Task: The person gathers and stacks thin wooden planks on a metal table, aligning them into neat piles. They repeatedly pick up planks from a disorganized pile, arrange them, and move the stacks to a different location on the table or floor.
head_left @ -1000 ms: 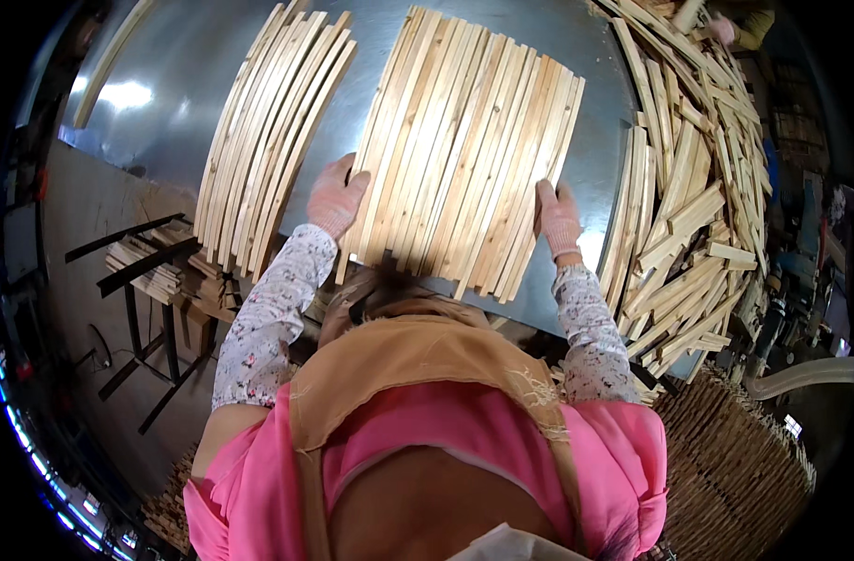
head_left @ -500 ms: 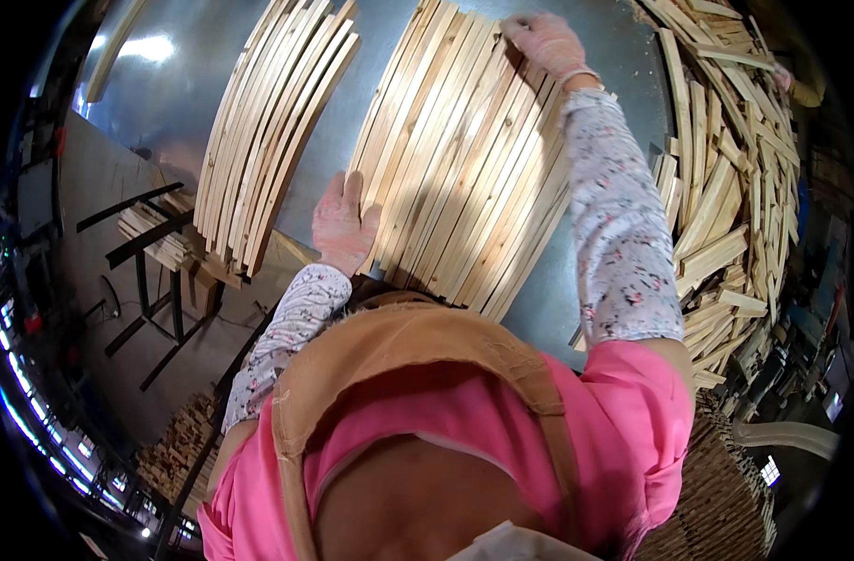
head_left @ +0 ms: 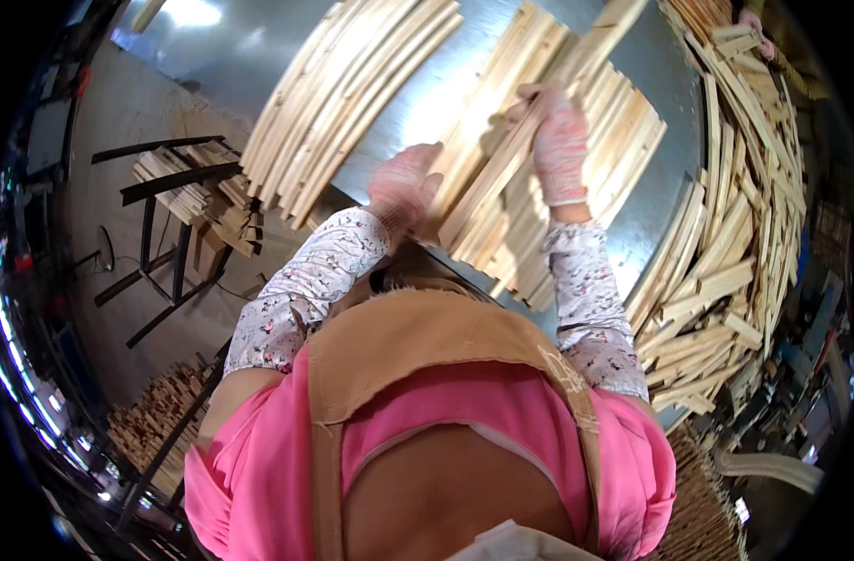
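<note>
Sticks (head_left: 623,131) of pale wood lie side by side on the metal bench (head_left: 432,93) directly before you. Your right hand (head_left: 560,145) has its fingers wrapped around a long stick (head_left: 593,49), which slants across the row. Your left hand (head_left: 399,187) is at the row's left edge, near its close end, with fingers extended and released. To your left lies a second group of sticks (head_left: 352,103); to your right, a jumbled heap of wood (head_left: 717,234).
</note>
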A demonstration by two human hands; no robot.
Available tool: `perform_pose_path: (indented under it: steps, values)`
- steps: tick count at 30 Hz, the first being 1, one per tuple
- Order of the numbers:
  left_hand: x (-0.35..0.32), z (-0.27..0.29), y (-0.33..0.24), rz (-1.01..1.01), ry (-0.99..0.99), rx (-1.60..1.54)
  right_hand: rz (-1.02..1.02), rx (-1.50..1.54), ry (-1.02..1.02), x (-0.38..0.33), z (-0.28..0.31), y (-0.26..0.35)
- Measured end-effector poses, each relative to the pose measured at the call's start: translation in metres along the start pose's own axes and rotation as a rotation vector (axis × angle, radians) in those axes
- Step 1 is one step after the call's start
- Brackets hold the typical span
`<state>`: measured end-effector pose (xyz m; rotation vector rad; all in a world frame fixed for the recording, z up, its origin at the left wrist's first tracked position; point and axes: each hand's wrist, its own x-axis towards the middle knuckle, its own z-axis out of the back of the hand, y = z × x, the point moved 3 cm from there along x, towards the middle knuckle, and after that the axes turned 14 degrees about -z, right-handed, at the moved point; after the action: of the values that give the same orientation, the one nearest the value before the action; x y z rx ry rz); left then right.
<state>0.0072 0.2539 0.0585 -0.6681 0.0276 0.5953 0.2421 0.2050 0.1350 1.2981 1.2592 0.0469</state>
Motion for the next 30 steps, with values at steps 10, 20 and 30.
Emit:
perform_pose_path:
  steps: [10, 20, 30]
  values:
    - [0.03, 0.195, 0.231, 0.083, -0.237, 0.245, -0.16, -0.895, -0.48, 0.046, -0.192, -0.115]
    - [0.0, 0.184, 0.257, 0.115, -0.09, -0.697, -0.069, -0.538, -0.281, 0.075, -0.216, -0.144]
    - [-0.122, 0.232, 0.306, 0.18, -0.704, -0.919, 0.12, -0.686, 0.257, 0.107, -0.337, -0.125]
